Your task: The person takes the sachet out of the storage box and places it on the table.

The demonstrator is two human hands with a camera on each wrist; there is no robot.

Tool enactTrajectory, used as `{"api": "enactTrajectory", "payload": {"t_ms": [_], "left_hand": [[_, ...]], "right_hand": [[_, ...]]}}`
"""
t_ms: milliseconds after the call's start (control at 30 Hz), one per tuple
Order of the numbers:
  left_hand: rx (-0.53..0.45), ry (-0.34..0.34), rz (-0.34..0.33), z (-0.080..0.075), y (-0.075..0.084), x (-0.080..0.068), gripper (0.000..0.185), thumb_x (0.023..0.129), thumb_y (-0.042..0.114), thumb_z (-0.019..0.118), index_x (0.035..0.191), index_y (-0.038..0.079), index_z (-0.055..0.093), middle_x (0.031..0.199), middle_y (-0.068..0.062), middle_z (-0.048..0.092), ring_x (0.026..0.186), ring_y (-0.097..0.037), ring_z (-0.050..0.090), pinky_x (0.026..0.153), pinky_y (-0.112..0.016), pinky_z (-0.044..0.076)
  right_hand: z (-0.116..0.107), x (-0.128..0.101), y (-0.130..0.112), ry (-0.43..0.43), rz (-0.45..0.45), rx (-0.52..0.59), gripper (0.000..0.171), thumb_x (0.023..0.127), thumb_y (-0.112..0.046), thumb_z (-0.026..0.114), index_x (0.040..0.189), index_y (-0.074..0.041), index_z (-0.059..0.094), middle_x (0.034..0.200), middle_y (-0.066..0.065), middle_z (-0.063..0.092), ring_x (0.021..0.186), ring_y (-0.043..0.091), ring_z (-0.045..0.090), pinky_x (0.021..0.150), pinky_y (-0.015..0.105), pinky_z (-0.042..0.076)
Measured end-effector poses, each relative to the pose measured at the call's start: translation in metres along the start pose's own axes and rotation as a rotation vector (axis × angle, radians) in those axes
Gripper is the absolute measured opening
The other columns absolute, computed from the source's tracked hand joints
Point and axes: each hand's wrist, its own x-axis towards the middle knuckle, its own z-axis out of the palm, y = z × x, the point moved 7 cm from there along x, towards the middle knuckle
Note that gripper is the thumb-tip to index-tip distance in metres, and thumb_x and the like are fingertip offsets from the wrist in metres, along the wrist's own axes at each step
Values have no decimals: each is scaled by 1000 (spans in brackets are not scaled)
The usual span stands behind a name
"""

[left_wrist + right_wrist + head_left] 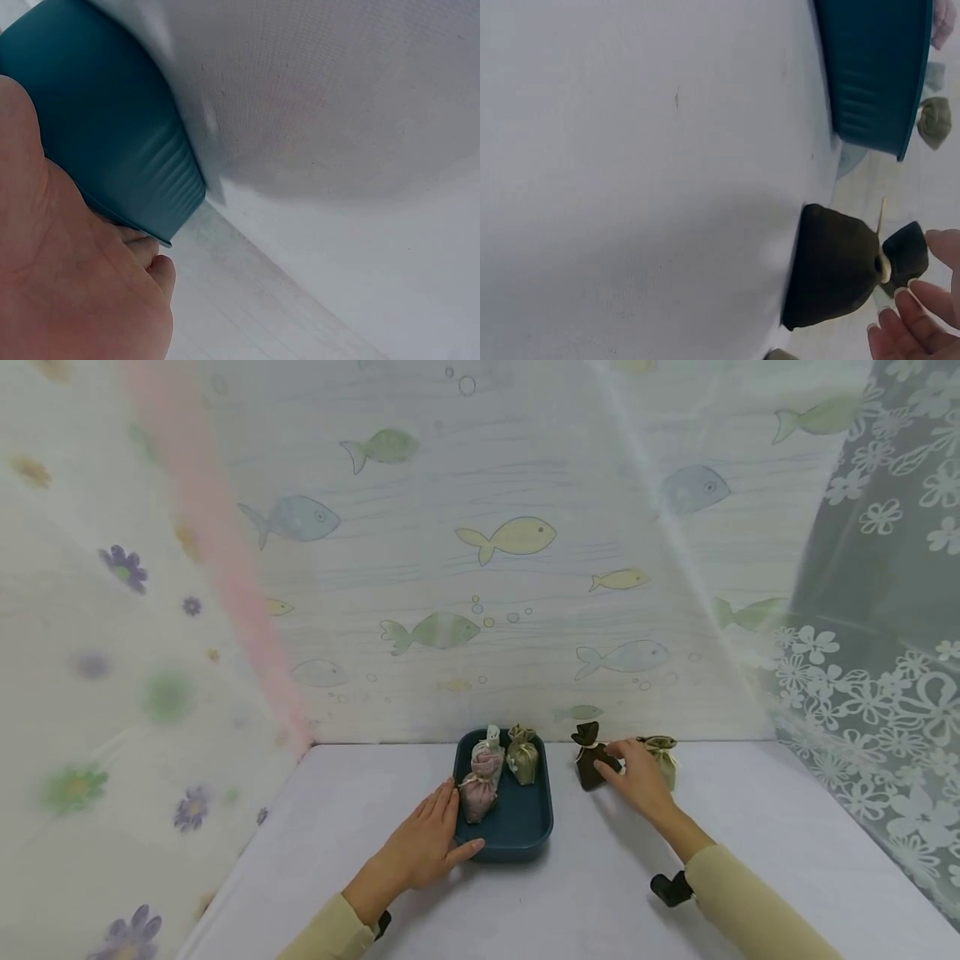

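My left hand [423, 843] lies along the left side of a dark blue plastic basin [517, 853], fingers straight against its rim and thumb at the front corner. Inside the basin are a pale pink drawstring pouch [489, 762], a dusky pink pouch [477, 799] and an olive-green pouch [523, 766]. To the right, a dark brown drawstring pouch [832, 266] stands upright on the white cloth. My right hand [637, 781] is at its gathered top, thumb and fingers spread apart on either side. Partly hidden behind that hand is another olive-green pouch [666, 764].
A white cloth [585, 902] covers the table, its far edge meeting a hanging curtain [517, 681] printed with fish. Flowered sheer fabric [885, 710] hangs at the right, and a flower-print sheet [112, 693] at the left.
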Motion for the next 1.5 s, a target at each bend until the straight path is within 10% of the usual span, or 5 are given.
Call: {"api": "enactTrajectory", "payload": {"t_ms": [1500], "left_hand": [[19,-7,-10,1,0,1,104,99,78,23,160,-6,21,169,-23,11,156,-34,15,124,-49,22]], "right_hand": [[78,-12,-123,-243,-97,300,31,97,-20,72,121,0,69,118,15,68,110,36,66,95,53,54]]}}
